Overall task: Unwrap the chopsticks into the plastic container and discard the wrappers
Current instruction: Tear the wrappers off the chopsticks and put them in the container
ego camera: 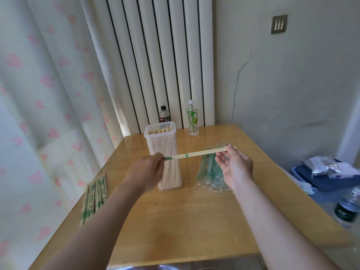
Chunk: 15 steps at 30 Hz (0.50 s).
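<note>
The wooden table (185, 221) narrows toward the far wall. Its near half is bare wood between the two forearms, its left edge runs beside a curtain, and its right edge drops off next to a blue box (311, 176) on the floor. The plastic container (155, 145) stands upright at the table's middle, left of centre. It is lidless and packed with bare chopsticks standing on end, their long axes vertical. Right of it, apart from it, lies a heap of empty wrappers (208, 172), clear with green print, running near to far. A stack of wrapped chopsticks (94, 197) lies along the left edge, its long axis also near to far, with the near ends at the table's rim. The left hand (146, 172) hovers in front of the container with its fingers curled tight. The right hand (235, 166) is above the heap, palm turned up, fingers loosely spread and thumb on top. Between them the chopstick pair (202, 152) spans left to right, nearly level, with the right end slightly higher and farther. It is held in the air in front of the container's wall, below its rim. The right thumb and forefinger pinch the pair's bare right end. The left hand grips the wrapper (168, 158), bunched green at the left end. Two bottles stand at the far edge: a black-capped bottle (164, 114) behind the container and a green-labelled bottle (192, 119) to its right.
</note>
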Each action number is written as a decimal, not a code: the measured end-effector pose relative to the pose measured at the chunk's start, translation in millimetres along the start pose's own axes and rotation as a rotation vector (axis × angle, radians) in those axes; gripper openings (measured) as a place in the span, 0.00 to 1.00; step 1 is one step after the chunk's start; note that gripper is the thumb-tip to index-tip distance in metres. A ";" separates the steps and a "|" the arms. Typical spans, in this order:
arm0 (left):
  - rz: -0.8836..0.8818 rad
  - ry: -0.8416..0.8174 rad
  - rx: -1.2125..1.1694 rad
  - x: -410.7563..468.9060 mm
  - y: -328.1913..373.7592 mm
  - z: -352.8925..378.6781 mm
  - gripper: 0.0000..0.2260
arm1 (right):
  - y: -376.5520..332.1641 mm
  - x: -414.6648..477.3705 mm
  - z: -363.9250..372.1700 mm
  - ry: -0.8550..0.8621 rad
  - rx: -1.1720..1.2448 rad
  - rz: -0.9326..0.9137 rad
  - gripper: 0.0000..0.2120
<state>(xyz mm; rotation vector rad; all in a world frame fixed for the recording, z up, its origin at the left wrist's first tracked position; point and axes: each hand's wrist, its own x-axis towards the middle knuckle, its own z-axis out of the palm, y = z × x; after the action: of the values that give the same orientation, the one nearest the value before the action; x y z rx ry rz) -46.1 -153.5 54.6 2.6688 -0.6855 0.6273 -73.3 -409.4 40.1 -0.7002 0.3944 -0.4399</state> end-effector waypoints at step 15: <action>-0.406 0.335 -0.514 18.4 9.5 -46.2 0.12 | -21.9 -12.2 51.0 -0.051 -0.162 -0.257 0.08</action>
<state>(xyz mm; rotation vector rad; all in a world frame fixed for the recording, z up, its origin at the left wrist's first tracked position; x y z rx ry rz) -51.9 -149.9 104.8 2.0702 -0.1671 0.6529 -64.4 -391.3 93.2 -0.9228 0.2950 -0.6366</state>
